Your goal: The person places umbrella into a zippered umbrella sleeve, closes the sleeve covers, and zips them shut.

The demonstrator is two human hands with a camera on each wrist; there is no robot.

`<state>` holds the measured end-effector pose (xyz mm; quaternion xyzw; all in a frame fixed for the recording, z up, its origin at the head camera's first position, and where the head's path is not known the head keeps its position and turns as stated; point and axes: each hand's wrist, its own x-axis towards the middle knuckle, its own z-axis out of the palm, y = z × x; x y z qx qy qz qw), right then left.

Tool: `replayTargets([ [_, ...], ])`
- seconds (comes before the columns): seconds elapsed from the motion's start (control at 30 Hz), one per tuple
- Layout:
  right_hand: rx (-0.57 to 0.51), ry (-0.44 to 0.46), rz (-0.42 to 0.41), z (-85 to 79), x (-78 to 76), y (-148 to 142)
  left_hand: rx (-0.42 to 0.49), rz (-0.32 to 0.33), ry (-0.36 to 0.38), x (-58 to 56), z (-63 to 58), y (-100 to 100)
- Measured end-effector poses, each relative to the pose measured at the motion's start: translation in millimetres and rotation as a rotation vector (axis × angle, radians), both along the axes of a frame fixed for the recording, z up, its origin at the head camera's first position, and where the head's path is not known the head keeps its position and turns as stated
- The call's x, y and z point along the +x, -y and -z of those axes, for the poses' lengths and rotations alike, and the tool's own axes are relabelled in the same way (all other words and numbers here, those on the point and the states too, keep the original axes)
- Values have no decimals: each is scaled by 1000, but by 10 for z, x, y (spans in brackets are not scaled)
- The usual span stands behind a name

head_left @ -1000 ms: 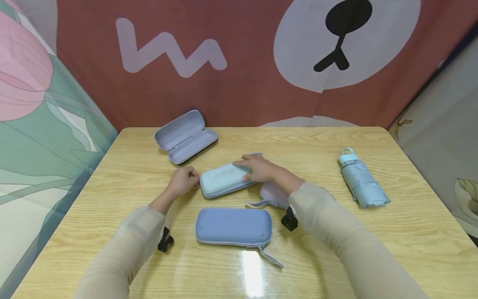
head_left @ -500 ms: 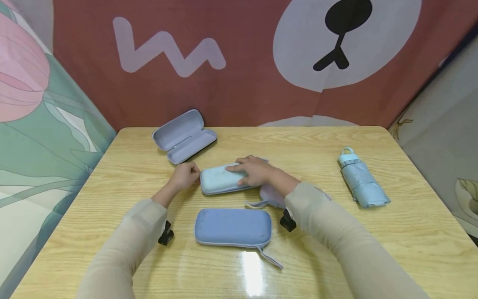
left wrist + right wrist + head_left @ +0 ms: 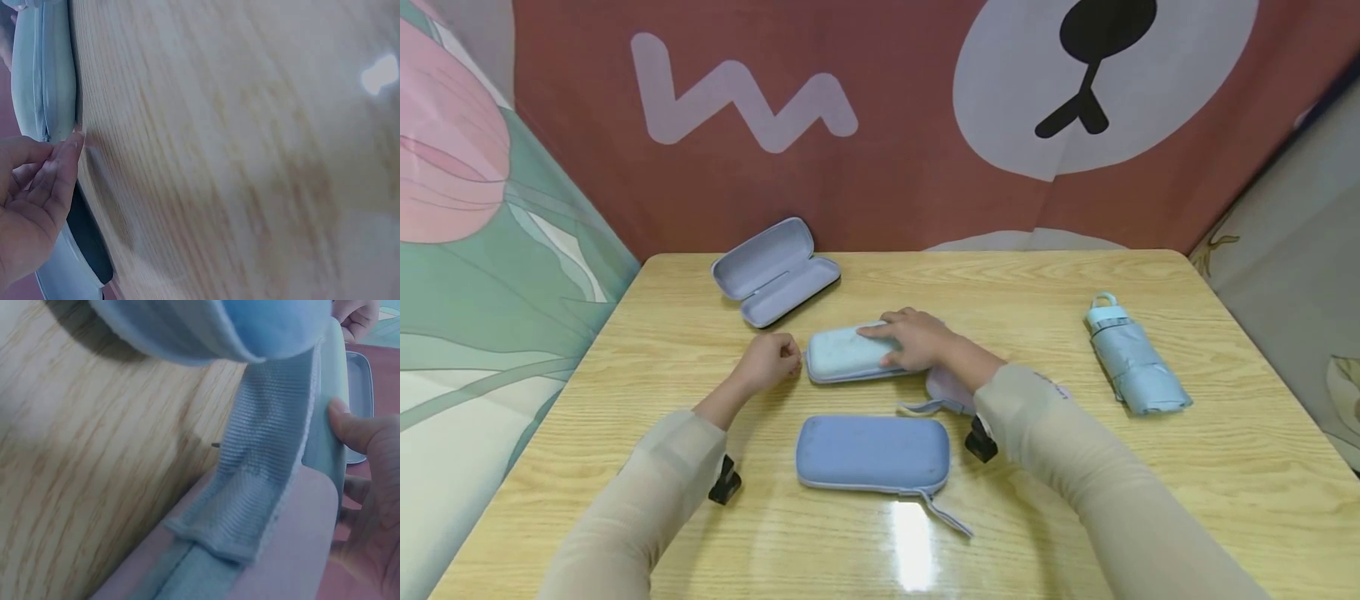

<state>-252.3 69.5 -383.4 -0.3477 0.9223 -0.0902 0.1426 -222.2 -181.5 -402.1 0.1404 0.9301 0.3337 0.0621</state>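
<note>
A pale mint zippered pencil case lies at mid-table, its zip edge facing the near side. My right hand holds its right end, thumb on the near side and fingers across the top; in the right wrist view the thumb presses the case. At the left end, my left hand has its fingertips pinched together right at the end of the zip, as the left wrist view shows beside the case. The tab between those fingertips is mostly hidden. A lavender case sits partly under my right wrist.
A blue zippered case with a wrist strap lies in front, close to both forearms. Behind my left hand stands an opened grey-lavender glasses case. A folded light-blue umbrella lies to the right on the wooden table.
The mint case has turned a little, its right end coming nearer, so it lies more level. My right hand moved slightly with it; the left hand stays at the left end.
</note>
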Motion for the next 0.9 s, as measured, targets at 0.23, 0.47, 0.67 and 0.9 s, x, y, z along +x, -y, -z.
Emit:
replayTargets([
  [0.23,41,-24,68,6,-9,43,33,-2,37,29,-8,-16],
  [0.47,48,-10,95,-14,8,66,19,0,68,56,-17,-13],
  [0.67,33,-5,109,-15,12,72,41,13,116,104,-53,-26],
  [0.9,39,-10,127,-5,17,97,69,43,117,152,-31,-94],
])
